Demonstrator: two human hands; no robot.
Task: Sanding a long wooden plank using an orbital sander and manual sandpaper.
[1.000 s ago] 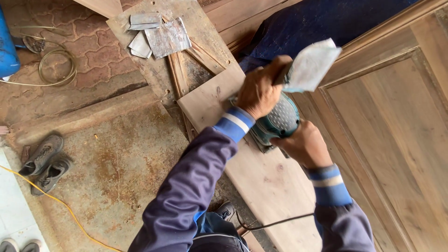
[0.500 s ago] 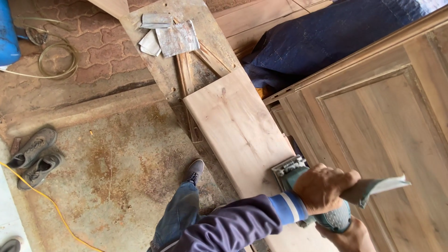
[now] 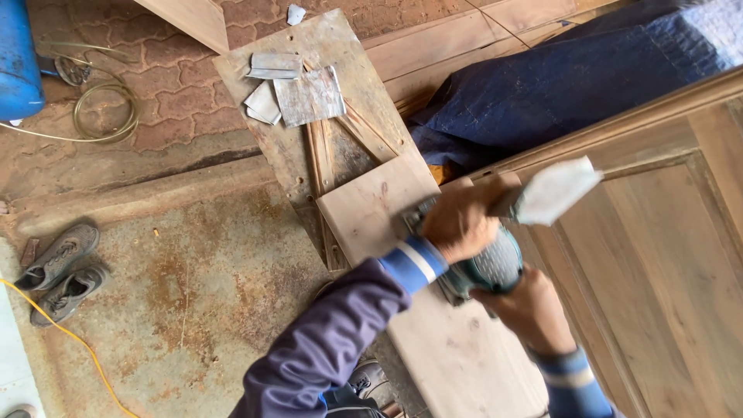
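A teal sander (image 3: 484, 269) is pressed on a board (image 3: 371, 205): the left grip (image 3: 458, 224) is closed on it, the right grip (image 3: 530, 310) clasping at five o'clock.

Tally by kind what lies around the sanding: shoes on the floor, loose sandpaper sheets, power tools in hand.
Grey shoes on the floor: 2
Loose sandpaper sheets: about 4, overlapping
Teal power sander, under the left hand and right hand: 1
Total: about 7
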